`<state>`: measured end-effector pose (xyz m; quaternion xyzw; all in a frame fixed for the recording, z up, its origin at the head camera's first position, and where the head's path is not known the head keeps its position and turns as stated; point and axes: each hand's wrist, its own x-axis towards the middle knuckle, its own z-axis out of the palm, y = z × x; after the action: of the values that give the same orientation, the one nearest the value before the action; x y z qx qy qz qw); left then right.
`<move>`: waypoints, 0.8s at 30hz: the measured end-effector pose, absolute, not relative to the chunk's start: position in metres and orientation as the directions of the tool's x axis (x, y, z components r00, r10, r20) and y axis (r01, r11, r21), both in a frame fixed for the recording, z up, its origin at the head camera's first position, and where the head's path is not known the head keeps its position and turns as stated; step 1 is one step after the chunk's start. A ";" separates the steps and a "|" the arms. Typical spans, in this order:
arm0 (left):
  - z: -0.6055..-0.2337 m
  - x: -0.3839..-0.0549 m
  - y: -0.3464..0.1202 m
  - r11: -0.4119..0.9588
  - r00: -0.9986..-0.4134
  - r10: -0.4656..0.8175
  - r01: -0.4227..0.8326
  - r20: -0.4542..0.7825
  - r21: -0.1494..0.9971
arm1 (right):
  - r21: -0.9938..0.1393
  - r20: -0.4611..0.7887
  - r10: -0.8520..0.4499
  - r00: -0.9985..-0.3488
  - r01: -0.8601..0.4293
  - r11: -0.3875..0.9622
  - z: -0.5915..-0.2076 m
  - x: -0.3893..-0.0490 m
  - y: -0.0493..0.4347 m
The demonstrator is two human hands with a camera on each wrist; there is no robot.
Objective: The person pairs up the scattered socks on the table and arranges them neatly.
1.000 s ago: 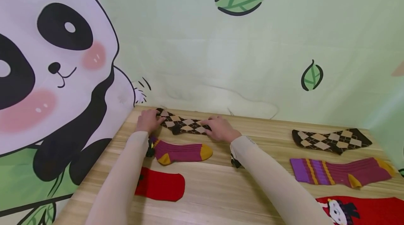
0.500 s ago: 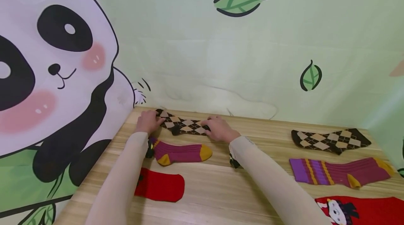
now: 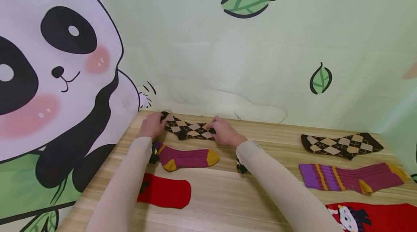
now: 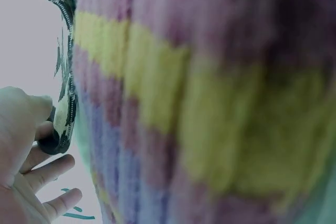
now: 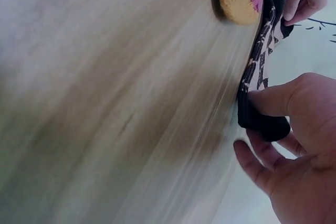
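In the head view, near the far left corner of the desk (image 3: 221, 192), an argyle sock (image 3: 190, 127) is pinched at one end by the left hand (image 3: 152, 126) and at the other by the right hand (image 3: 224, 132). If pulled unevenly, it could be twisted or bunched. The purple sock (image 3: 187, 158) could be dragged should the left sleeve (image 3: 117, 185) be lowered; its cuff and part of a red sock (image 3: 169, 191) are hidden by that arm. Toward the right edge, a figured red sock (image 3: 392, 217) is cut off.

In the left wrist view, purple ribbing is badly blurred; the argyle sock's dark end is pinched.

In the right wrist view, some gripping fingertips are hidden behind the dark toe.
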<state>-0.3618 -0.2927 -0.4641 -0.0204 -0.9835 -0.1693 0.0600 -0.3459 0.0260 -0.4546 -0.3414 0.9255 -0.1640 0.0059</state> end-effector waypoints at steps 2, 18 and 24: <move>-0.463 -0.361 -0.293 0.938 -0.989 0.025 0.073 0.145 0.340 | -0.318 0.107 -0.633 -0.767 -0.630 0.709 -0.455 -0.346 0.027; -0.448 -0.353 -0.302 0.915 -0.965 0.039 0.140 0.261 0.379 | -0.355 0.121 -0.672 -0.731 -0.664 0.658 -0.443 -0.343 0.035; -0.440 -0.350 -0.304 0.919 -0.943 0.086 0.199 0.321 0.340 | -0.349 0.145 -0.655 -0.741 -0.658 0.667 -0.440 -0.341 0.038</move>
<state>-0.3499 -0.3040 -0.4400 -0.0736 -0.9678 -0.1870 0.1517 -0.3414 0.0382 -0.4397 -0.3597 0.9130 -0.1926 -0.0037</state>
